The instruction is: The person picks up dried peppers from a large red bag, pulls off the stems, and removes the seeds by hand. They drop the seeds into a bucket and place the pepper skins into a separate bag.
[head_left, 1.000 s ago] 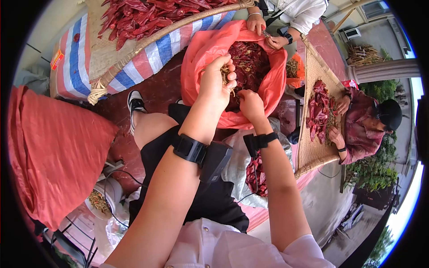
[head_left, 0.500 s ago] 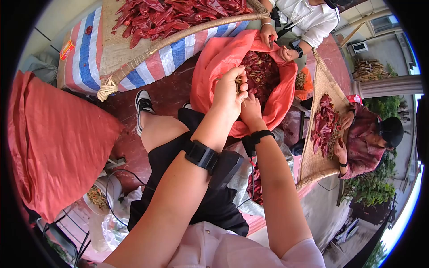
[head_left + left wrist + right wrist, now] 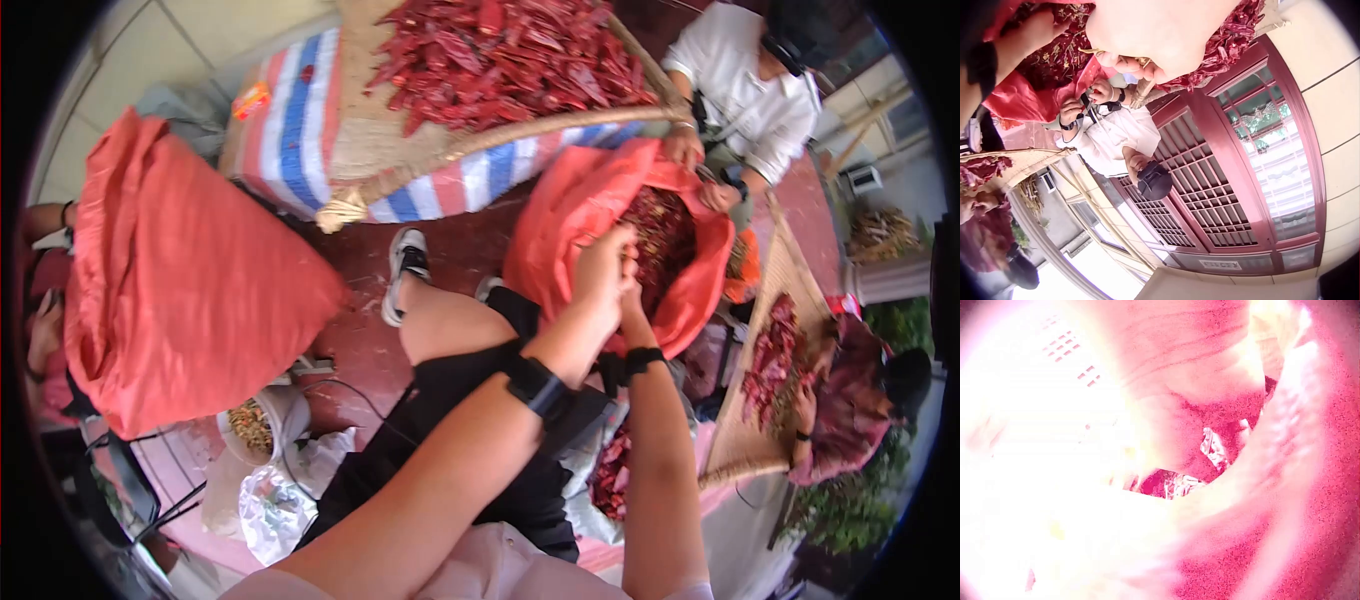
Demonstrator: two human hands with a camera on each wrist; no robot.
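Observation:
My left hand (image 3: 603,272) curls its fingers around a small bunch of dry, straw-coloured stems (image 3: 1090,51), whose ends poke out in the left wrist view. Held over the near side of a red sack (image 3: 560,205), it partly covers my right hand (image 3: 634,312) in the head view. Inside the sack lie dried red chilies (image 3: 668,240) mixed with pale bits of stem. The left wrist view shows the right hand over these chilies, its fingertips (image 3: 1060,28) low among them. Glare washes out most of the right wrist view, and I cannot tell what that hand holds.
A person in white (image 3: 760,90) works at the sack's far rim. At right, another person (image 3: 850,400) handles chilies on a woven tray (image 3: 740,455). Behind the sack a large mat (image 3: 350,150) bears chilies. At left stand a full red sack (image 3: 200,270) and a bucket (image 3: 290,410).
The head view has swung, shifting the scene right and down. My right hand has come from beside the left to close under it. My left hand keeps its grip on the stems.

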